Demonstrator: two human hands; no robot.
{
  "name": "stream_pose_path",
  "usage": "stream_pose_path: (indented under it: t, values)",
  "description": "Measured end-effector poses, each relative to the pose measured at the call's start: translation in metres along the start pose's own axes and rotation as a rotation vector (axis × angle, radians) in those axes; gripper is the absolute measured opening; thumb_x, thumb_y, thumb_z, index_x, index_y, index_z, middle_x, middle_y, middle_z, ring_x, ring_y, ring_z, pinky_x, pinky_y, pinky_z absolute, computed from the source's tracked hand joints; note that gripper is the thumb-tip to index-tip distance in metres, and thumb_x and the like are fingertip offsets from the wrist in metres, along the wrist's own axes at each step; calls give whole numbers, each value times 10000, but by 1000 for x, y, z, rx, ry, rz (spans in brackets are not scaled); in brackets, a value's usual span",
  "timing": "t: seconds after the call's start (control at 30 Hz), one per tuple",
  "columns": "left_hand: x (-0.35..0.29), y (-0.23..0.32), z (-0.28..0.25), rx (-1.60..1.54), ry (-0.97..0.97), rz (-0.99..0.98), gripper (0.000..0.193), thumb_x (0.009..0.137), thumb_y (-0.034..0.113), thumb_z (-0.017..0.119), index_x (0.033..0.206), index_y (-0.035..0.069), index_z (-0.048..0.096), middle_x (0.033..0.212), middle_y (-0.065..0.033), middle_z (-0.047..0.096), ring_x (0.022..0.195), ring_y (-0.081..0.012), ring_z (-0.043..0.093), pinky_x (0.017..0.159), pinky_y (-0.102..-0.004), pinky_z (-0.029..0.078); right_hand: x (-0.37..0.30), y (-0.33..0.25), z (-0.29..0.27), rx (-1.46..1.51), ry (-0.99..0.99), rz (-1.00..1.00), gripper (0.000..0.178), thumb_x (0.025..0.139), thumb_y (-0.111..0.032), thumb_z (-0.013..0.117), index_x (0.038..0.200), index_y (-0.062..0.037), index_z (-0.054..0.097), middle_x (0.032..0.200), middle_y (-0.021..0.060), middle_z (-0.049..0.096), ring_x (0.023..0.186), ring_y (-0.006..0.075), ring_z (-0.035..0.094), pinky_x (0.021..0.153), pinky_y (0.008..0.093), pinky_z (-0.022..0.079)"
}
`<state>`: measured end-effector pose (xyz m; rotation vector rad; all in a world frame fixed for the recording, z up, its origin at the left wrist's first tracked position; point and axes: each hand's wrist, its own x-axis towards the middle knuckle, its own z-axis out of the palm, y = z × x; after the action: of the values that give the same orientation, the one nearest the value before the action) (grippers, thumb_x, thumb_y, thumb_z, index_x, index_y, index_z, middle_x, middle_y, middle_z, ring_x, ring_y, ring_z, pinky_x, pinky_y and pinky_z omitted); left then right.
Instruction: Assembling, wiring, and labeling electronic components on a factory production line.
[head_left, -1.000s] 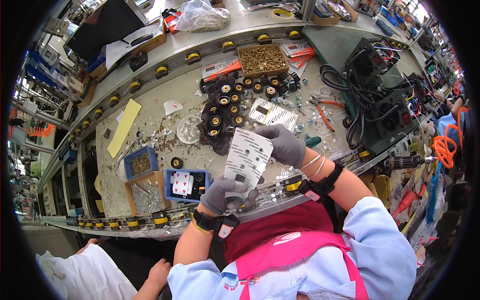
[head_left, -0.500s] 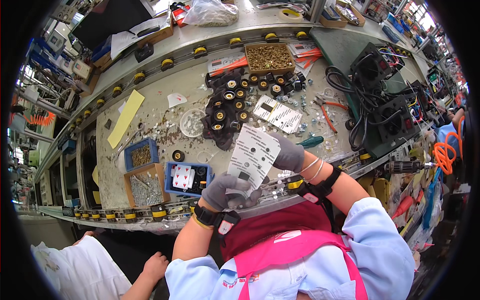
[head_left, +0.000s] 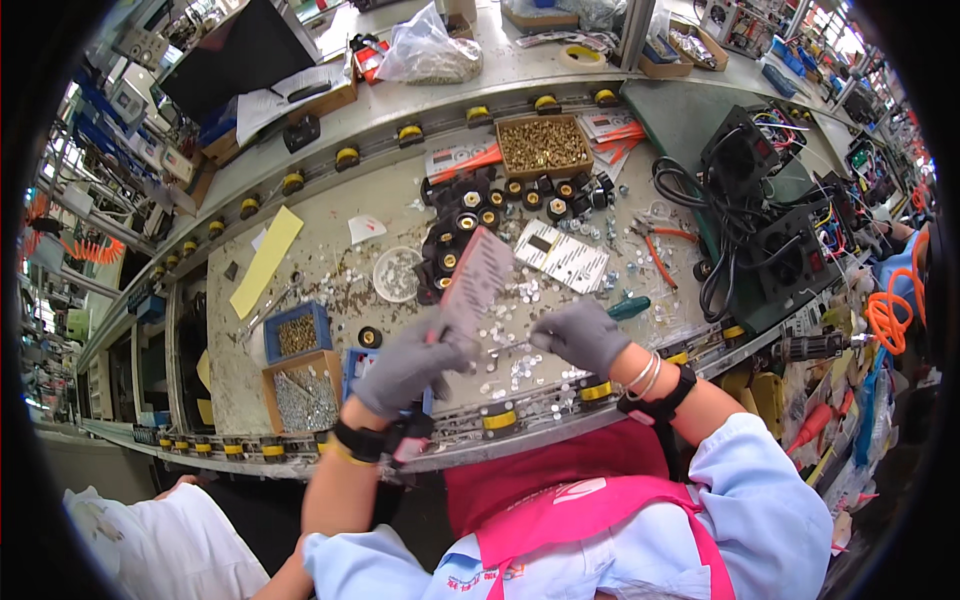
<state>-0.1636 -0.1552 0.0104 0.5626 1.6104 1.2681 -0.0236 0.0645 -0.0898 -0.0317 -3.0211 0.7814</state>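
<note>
My gloved left hand (head_left: 412, 368) is closed on the lower end of a flat panel (head_left: 478, 283) covered with printed film. The panel stands tilted above the worktop, blurred by motion, and looks pinkish grey. To its right, my gloved right hand (head_left: 582, 335) has its fingers pinched together. A thin shiny sliver shows at its fingertips, too blurred to name. A similar white panel (head_left: 562, 255) with slots lies flat beyond the right hand. Several black knobs with brass centres (head_left: 488, 217) cluster behind the raised panel. Small white discs (head_left: 510, 310) are scattered between the hands.
A carton of brass parts (head_left: 545, 145) stands at the back. Pliers (head_left: 660, 255), a green-handled tool (head_left: 629, 307) and black cabled units (head_left: 785, 240) lie right. Left are a round dish (head_left: 398, 274), a blue bin (head_left: 297, 333) and a carton of screws (head_left: 305, 398). A co-worker's sleeve (head_left: 165, 540) is lower left.
My right hand has let go of the panel and sits apart, fingers pinched. My left hand has moved left, tilting the panel more upright. The view has shifted slightly.
</note>
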Motion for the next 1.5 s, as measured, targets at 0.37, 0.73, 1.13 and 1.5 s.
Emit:
stream_pose_path:
  t: [0.37,0.73,1.13,1.5]
  values:
    - [214,37,-87,1574,589,152,1099,564,585,814,1400,7,397,1142,-177,539,1080,-352,507,935,-414,434,-49,-7,46,184,-97,-116,130,814,-246,612,911,-161,627,805,87,626,799,313,627,692,460,488]
    - [343,-13,-132,1488,612,213,809,576,457,841,1253,96,583,1304,-184,475,1224,-372,419,1047,-445,357,-49,-15,47,445,-164,-177,184,824,-300,601,948,-163,603,813,24,622,858,229,618,759,402,484]
    - [274,-1,-15,1169,36,842,661,584,118,841,1195,85,591,1167,-118,590,1056,-304,587,893,-385,491,-44,-18,40,461,-121,-156,154,822,-274,600,853,-123,599,792,37,630,864,238,618,727,401,481]
    - [257,-46,67,1723,-301,419,802,707,195,657,1429,39,344,1459,-213,343,1366,-363,324,1144,-447,222,-43,-16,46,428,-54,-156,165,840,-267,588,880,-110,621,776,75,642,798,290,620,721,426,486]
